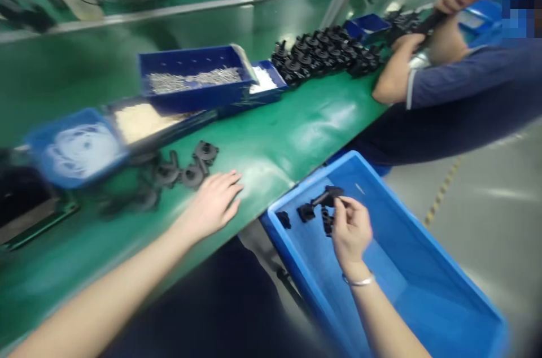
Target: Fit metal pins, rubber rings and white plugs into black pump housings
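My left hand (215, 200) rests on the green work surface (271, 149), fingers stretched out and nothing in them. Just beyond its fingers lie several black round plastic parts with a short spout (193, 173). Over the large blue bin (406, 273), my right hand (352, 228), with a bracelet at the wrist, pinches a black plastic part (333, 193) with a stem. Below that part, a few more black pieces (306, 212) lie at the near-left end of the bin; the fingers partly hide some of them.
A blue tray of metal screws (195, 81) stands over a bin of cream-coloured pieces (141, 121). To its left is a blue tray with white rings (82, 149). Black parts (322, 53) are massed farther back. A co-worker's arm (398, 70) reaches in at right.
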Available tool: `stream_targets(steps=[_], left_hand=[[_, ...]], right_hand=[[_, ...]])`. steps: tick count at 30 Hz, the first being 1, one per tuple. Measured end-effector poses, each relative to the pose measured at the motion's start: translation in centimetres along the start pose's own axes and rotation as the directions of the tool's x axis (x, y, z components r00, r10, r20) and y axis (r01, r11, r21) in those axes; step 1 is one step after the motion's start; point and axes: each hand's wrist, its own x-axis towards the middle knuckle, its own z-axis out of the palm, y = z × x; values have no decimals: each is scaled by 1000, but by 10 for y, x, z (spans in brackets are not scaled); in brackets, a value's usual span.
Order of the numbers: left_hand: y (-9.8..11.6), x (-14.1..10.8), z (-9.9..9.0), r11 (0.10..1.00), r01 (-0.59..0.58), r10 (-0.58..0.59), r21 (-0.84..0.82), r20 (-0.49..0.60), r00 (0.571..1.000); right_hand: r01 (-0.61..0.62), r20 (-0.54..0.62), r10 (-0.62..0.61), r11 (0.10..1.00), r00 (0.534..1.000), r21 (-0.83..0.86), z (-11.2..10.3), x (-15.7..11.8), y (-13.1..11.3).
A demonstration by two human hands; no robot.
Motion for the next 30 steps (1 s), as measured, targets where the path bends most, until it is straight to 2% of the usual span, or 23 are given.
stream_targets(steps=[3,5,7,10,11,13,14,16,18,19,22,24,27,30], left_hand=[[0,1,0,999,12,-13,-35,-17,1000],[1,0,0,999,13,-15,-53,-31,999],[1,-2,0,998,7,-10,-61,-43,999],[0,-3,1,998,4,-7,-65,-54,999],[-1,-4,1,998,5,-9,-66,-51,999],[-2,-4,1,997,12,-15,-72,-40,999],[-3,-4,1,997,19,-22,-78,-31,999],[-4,-5,0,995,44,-47,-93,-31,998],[-5,-5,0,991,87,-93,-98,-56,994],[-6,-5,1,990,107,-114,-94,-72,991],[-7,-2,2,991,123,-128,-62,-87,988],[-7,0,2,994,105,-107,-34,-75,991],[-3,0,1,996,89,-89,9,-62,994],[-1,-1,1,995,93,-90,40,-63,994]], right_hand=[[81,13,-83,992,996,92,12,38,-42],[183,100,-207,961,973,205,37,56,-76],[253,190,-329,907,925,338,68,66,-110],[239,286,-431,820,856,520,107,74,-149],[215,293,-434,801,852,559,114,76,-157],[179,266,-398,789,878,588,115,80,-162],[178,228,-364,800,903,573,111,82,-157],[214,125,-306,854,944,475,97,86,-132],[280,68,-314,911,947,304,79,82,-91],[313,86,-338,925,937,216,69,76,-66],[360,275,-366,930,889,74,41,37,1],[369,402,-346,929,848,22,28,3,31],[378,505,-323,926,800,-5,27,-40,53],[380,584,-320,925,746,22,43,-64,55]])
